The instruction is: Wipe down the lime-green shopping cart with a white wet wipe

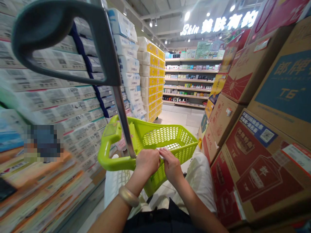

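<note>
A lime-green plastic shopping basket (186,136) with lattice sides stands in front of me. A steel rod (122,118) rises from its near end to a dark grey loop handle (103,42). My left hand (147,160), with a gold-coloured bangle (128,196) at the wrist, is closed at the basket's near rim, beside the foot of the rod. Its fingertips are turned from view. Just to its right, my right hand (170,161) has its fingers bent over a small white tissue or cloth (163,149) on the same rim, and the two hands almost touch.
Stacked packs of paper (73,94) rise on the left, with yellow-and-white packs (152,79) farther back. Cardboard cartons (262,168) form a wall close on the right. Shelves of small products (189,77) stand across the aisle's end. White-trousered knees (201,181) flank the basket.
</note>
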`<state>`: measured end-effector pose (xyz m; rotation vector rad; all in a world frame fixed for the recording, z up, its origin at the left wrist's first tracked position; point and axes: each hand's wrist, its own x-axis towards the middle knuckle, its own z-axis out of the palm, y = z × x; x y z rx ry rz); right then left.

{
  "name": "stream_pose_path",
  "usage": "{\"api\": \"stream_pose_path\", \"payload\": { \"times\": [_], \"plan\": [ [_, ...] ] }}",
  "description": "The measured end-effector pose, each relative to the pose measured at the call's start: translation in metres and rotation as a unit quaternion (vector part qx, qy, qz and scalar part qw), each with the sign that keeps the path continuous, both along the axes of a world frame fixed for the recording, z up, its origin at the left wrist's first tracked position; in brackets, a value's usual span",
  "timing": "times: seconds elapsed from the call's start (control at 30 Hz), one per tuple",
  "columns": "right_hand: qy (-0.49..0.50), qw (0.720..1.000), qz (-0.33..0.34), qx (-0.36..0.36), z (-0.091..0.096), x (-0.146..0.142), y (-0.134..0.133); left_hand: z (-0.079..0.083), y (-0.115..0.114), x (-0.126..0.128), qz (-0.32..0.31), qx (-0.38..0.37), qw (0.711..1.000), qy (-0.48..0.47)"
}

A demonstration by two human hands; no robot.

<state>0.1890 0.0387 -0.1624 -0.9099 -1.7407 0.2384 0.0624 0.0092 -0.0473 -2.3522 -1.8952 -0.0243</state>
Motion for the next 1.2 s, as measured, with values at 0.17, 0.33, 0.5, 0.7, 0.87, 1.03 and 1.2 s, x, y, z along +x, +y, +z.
{"api": "stream_pose_path", "payload": {
  "times": [0.17,0.33,0.5,0.7,0.87,1.03,1.2],
  "plan": [
    [0.008,0.997,-0.075,-0.025,-0.004,0.011,0.005,0.0,-0.001,0.0,-0.007,0.006,1.0,0.004],
    [0.002,1.0,-0.009,-0.005,0.001,0.001,-0.002,0.0,0.0,0.0,-0.01,0.01,1.0,0.007],
    [-0.001,0.998,-0.053,-0.016,-0.001,0.008,0.004,0.001,-0.002,0.0,-0.014,0.012,1.0,0.007],
    [-0.047,0.997,-0.061,0.001,0.002,0.002,0.001,0.0,-0.001,0.0,-0.015,0.013,1.0,0.009],
    [-0.045,0.998,-0.045,-0.017,0.003,0.004,0.002,-0.002,0.0,-0.001,-0.015,0.013,1.0,0.013],
    [-0.025,0.995,-0.08,-0.058,0.002,0.012,0.006,-0.003,0.001,0.0,-0.016,0.017,1.0,0.014],
    [-0.027,0.999,0.002,-0.017,0.007,0.003,0.0,-0.003,0.001,0.0,-0.016,0.017,1.0,0.013]
  ]
}}
